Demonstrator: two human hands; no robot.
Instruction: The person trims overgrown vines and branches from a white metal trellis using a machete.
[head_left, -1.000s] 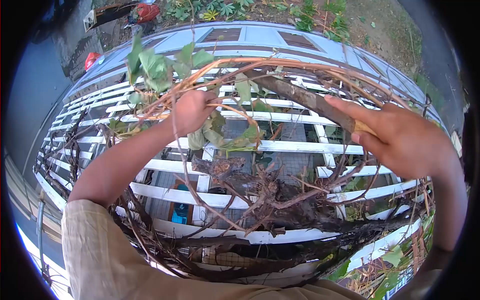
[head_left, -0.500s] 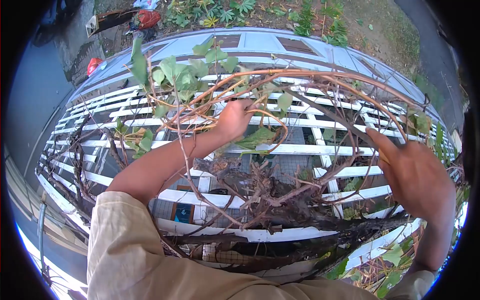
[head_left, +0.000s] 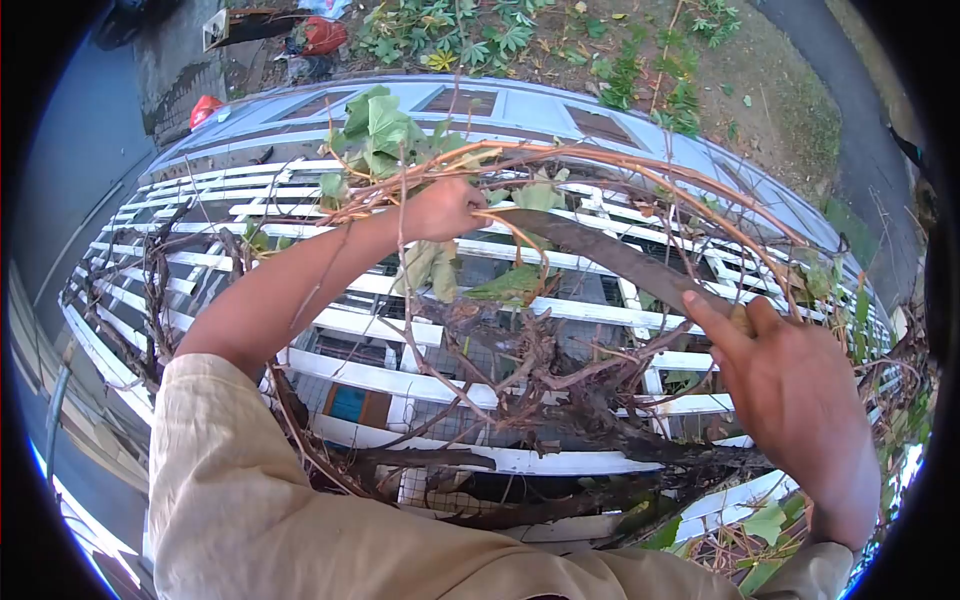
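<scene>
My left hand (head_left: 447, 210) is closed around some thin brown vine stems (head_left: 515, 228) at the upper middle. Long bent vines (head_left: 620, 155) arch from there toward the right, and broad green leaves (head_left: 385, 135) stand just beyond the hand. In my right hand (head_left: 790, 390) is a machete (head_left: 625, 260), gripped by its handle with the index finger laid along the blade's base. Its dark blade points up and left, with the tip end close to my left fingers and against or very near the stems.
White wooden slats (head_left: 590, 312) form a lattice below, with gaps between them. A gnarled vine trunk (head_left: 590, 415) and dry branches cross it close to me. Beyond the pale blue frame (head_left: 530, 95) lie soil, plants and a red bag (head_left: 322, 37).
The machete has moved left and down, its tip end now near my left fingers. My left hand has shifted slightly left and up with the stems, and the leaves have moved.
</scene>
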